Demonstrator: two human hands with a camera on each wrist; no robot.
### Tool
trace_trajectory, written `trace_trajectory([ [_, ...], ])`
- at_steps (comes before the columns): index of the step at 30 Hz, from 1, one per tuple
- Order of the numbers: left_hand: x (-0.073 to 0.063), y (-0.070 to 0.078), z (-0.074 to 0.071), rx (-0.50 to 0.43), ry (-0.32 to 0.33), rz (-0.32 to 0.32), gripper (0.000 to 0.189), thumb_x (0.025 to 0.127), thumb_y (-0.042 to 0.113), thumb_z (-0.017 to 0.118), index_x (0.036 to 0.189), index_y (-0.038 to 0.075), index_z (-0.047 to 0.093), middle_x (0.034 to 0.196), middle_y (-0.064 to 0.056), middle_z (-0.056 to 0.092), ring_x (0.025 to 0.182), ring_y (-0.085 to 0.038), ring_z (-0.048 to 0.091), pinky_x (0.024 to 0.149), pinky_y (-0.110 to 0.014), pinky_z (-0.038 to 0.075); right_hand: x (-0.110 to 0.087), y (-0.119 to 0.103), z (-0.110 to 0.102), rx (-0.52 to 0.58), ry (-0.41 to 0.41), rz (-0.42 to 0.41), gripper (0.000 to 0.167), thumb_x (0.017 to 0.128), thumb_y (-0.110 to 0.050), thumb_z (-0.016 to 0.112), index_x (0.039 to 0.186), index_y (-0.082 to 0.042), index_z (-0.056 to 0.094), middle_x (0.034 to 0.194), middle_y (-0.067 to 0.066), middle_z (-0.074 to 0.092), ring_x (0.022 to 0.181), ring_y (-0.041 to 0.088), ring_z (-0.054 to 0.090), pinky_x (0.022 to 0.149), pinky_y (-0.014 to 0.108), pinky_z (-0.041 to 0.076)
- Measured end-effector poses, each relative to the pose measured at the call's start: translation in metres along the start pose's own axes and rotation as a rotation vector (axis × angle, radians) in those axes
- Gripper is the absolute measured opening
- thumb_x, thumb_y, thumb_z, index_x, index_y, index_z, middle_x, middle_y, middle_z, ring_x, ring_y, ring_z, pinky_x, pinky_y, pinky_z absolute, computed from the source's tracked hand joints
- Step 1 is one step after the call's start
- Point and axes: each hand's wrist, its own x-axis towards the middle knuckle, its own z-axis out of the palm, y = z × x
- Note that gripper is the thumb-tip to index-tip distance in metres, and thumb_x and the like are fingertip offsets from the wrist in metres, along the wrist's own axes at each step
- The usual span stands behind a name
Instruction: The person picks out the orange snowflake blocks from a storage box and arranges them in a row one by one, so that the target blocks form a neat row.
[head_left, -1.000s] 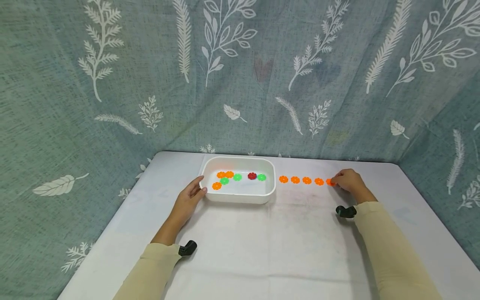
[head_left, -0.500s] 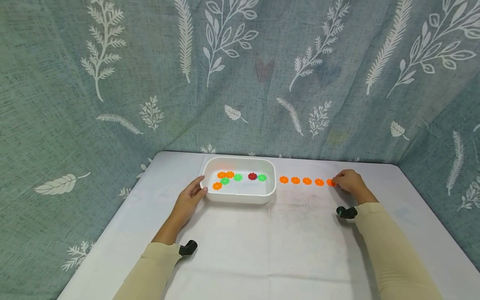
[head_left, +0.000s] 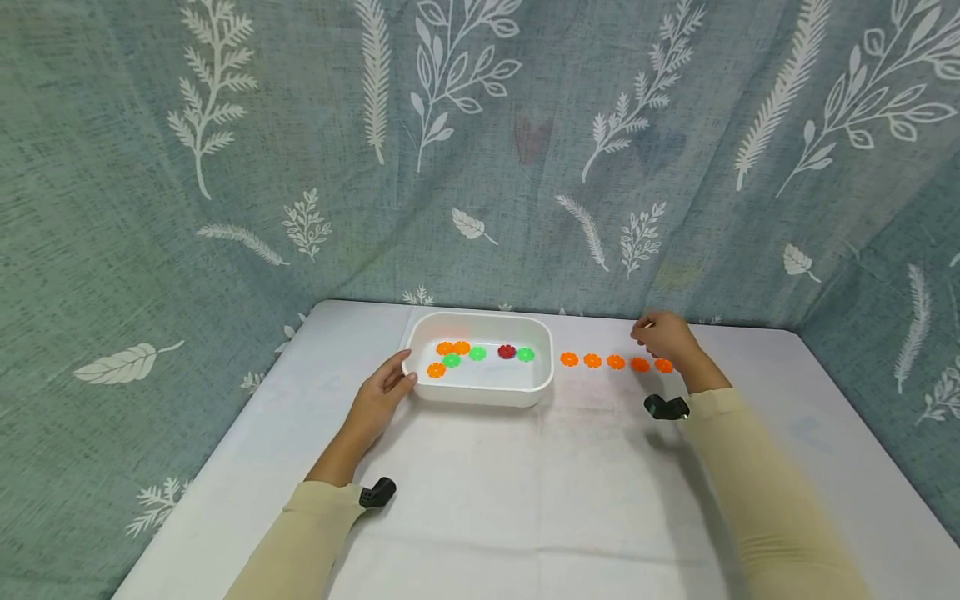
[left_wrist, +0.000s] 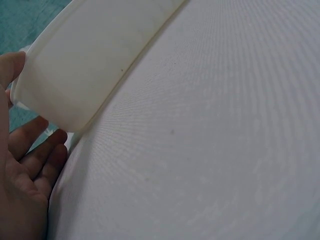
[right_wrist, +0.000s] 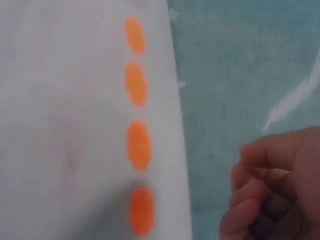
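Note:
The left hand grips the left end of a white plastic tub, its thumb over the rim. In the left wrist view the thumb lies on the tub's rim while the lower fingers curl beneath it. Orange flower-shaped discs, several in all, lie in a row to the right of the tub, ending in a rightmost disc. Above the right part of this row hovers the right hand, fingers loosely curled. No object shows between its thumb and fingers in the right wrist view.
Inside the tub lie orange discs, green discs and one red disc. A white cloth covers the table. Behind its far edge hangs a green-blue leaf-print curtain.
The right hand has let go of the rightmost orange disc, risen off the table and moved left. That disc now lies uncovered at the row's end. The left hand keeps its grip on the tub.

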Motion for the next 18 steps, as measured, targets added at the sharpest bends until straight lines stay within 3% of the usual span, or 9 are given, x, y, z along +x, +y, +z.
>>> trace_trajectory([
  [8,-0.001,-0.001,-0.001,-0.007,-0.006,0.009,0.054,0.097,0.034,0.061,0.148,0.033,0.041,0.154,-0.010,0.034,0.138,-0.029,0.037,0.110,-0.043,0.034,-0.001,-0.048,0.028,0.112,-0.025,-0.080,0.028,0.099,-0.023,0.055,0.117,-0.002,0.059,0.112,0.023,0.061,0.089,0.035,0.056,0.079,0.046,0.052],
  [18,-0.001,-0.001,0.000,-0.012,0.003,0.016,0.055,0.097,0.033,0.061,0.148,0.034,0.041,0.153,-0.012,0.035,0.137,-0.028,0.038,0.109,-0.043,0.035,0.003,-0.107,0.069,0.148,-0.042,-0.185,0.017,0.096,-0.020,0.061,0.106,-0.006,0.064,0.094,0.012,0.065,0.078,0.031,0.058,0.075,0.047,0.053],
])
